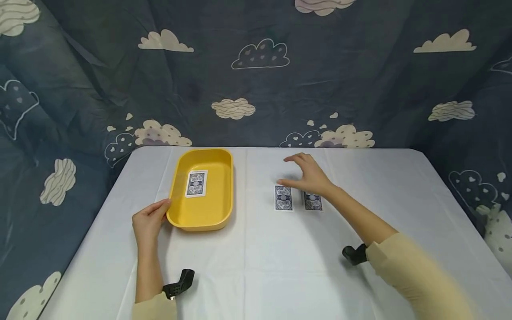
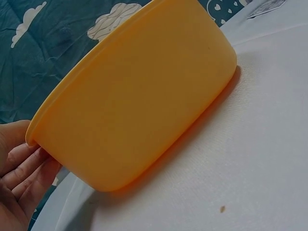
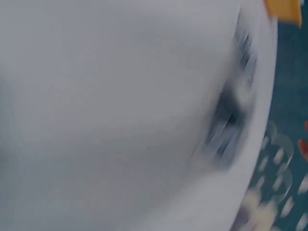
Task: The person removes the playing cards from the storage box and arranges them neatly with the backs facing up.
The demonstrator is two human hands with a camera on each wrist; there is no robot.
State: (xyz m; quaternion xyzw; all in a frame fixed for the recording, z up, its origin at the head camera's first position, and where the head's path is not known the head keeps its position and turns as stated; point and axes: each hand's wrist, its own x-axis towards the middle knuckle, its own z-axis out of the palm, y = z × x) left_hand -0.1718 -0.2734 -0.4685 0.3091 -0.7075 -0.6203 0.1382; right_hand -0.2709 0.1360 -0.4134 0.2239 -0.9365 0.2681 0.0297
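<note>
A yellow plastic tub (image 1: 200,218) with rounded corners stands on the left part of the table. My left hand (image 1: 150,220) pinches its near left rim, thumb on top and fingers under the lip, as the left wrist view shows along the tub's side wall (image 2: 139,96). Inside the tub lie playing cards (image 1: 196,183), back up. Two more face-down spots hold a playing card (image 1: 283,198) and, to its right, another card (image 1: 313,202) partly hidden by my right arm. Above them hovers my right hand (image 1: 308,173), thumb and fingers spread apart with nothing between them.
A white cloth covers the table (image 1: 240,275). Behind it hangs a dark cloud-print curtain (image 1: 256,84). Black wrist mounts sit on the left (image 1: 179,283) and right (image 1: 355,254) forearms. The right wrist view is blurred.
</note>
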